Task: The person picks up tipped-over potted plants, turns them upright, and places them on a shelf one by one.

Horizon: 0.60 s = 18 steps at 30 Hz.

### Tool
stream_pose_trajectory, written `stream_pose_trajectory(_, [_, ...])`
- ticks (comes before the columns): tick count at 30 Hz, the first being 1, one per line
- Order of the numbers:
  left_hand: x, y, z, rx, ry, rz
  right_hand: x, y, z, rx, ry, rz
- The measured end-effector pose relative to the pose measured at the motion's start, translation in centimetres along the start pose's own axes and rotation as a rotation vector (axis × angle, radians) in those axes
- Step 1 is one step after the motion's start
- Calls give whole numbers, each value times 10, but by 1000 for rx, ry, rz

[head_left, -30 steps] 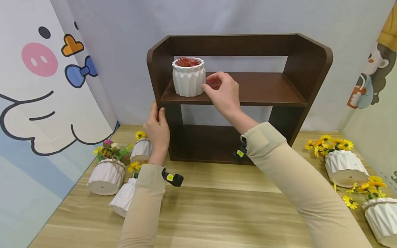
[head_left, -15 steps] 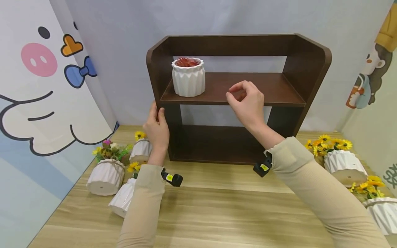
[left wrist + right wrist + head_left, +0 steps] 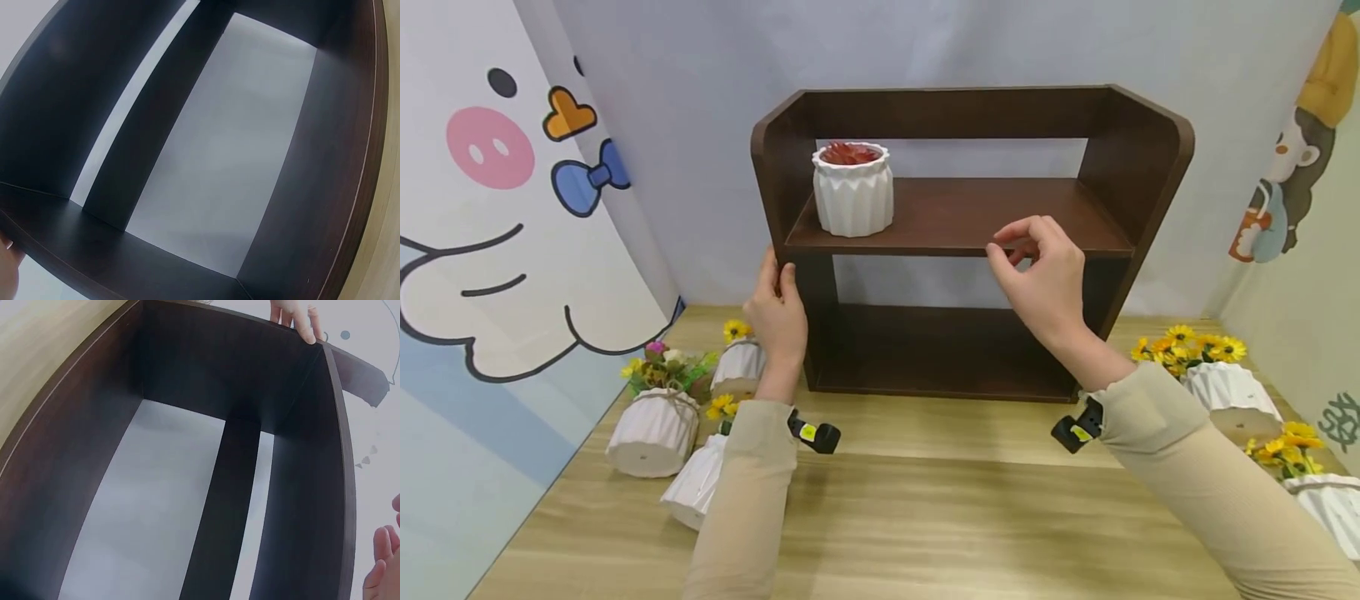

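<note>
A dark brown two-tier shelf stands on the wooden table. On the left end of its upper board sits a white fluted pot with a red succulent. My left hand grips the shelf's left side panel just below the upper board, the thumb on the front edge. The right wrist view also shows that left hand at the panel's edge. In front of the upper board's right half, my right hand hovers with nothing in it, fingers loosely bent and thumb near the fingertips.
Several white flower pots lie tipped on the table. At the left are a mixed-flower pot, a yellow-flower pot and another white pot, partly behind the left forearm. Yellow-flower pots also lie at the right.
My right hand has let go of the succulent pot and moved right and slightly down. The pot stays on the upper board, and my left hand keeps its grip on the side panel.
</note>
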<state>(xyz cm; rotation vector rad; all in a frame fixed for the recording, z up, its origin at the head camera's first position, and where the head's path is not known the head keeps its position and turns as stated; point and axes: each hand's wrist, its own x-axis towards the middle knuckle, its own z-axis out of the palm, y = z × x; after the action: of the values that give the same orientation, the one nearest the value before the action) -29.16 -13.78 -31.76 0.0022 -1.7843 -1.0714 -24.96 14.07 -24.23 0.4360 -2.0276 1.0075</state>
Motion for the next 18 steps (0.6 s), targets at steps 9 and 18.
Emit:
stream_pose_trajectory(9, [0, -1, 1, 9, 3, -6, -21, 6, -32, -33, -21, 45])
stream_pose_trajectory(18, [0, -2, 0, 4, -6, -9, -39, 13, -56, -53, -87, 151])
